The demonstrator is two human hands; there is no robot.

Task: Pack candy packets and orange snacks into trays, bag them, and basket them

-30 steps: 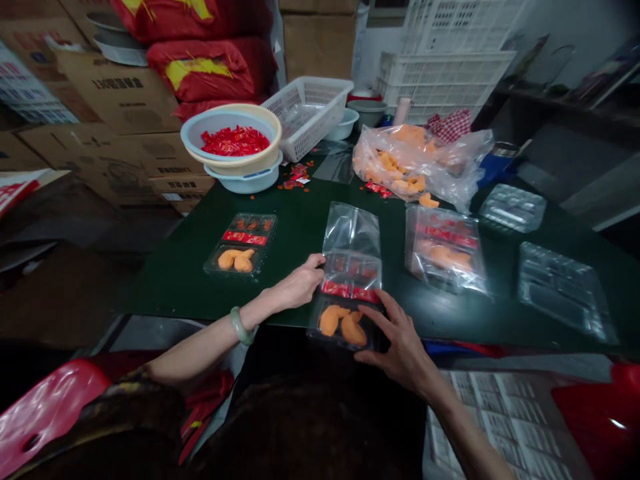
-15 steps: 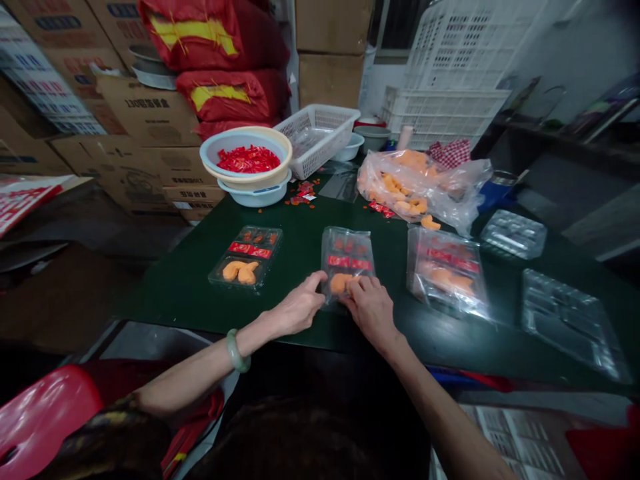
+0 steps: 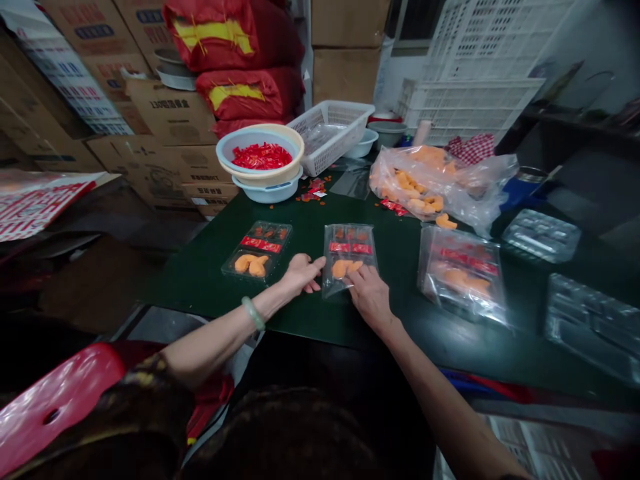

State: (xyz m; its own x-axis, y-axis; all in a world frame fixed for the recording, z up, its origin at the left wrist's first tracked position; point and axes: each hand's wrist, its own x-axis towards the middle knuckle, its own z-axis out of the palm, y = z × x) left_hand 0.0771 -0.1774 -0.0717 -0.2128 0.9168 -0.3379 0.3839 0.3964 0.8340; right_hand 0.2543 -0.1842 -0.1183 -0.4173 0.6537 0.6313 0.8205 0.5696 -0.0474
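On my head feed, the left hand (image 3: 303, 275) lies palm down on the dark green tabletop (image 3: 320, 327), fingers loosely extended and holding nothing. Its fingertips sit just beside the left edge of a bagged clear plastic tray (image 3: 349, 257). A pale green bangle (image 3: 253, 313) circles that wrist.

The right hand (image 3: 371, 298) is on the lower right part of the same tray, with its fingers (image 3: 358, 277) lying over the bag. From this angle, I can't tell whether it is actually gripping or only pressing down.

The bagged tray sits near the front edge of the tabletop, about midway along it. Through the plastic I can see two curved orange food pieces (image 3: 343, 268) low down, red sachets (image 3: 350, 248) across the middle, and small dark-red items in the top compartments.

Just left of the left hand is a second clear tray (image 3: 257, 257) with similar contents. To the right lies another bagged tray (image 3: 463, 275), and two empty clear trays (image 3: 593, 327) sit nearer the right edge. Toward the back edge are a clear bag of orange pieces (image 3: 430, 180), a bowl of red sachets (image 3: 261, 150) stacked on a blue bowl (image 3: 267, 192), and a white plastic basket (image 3: 330, 137).
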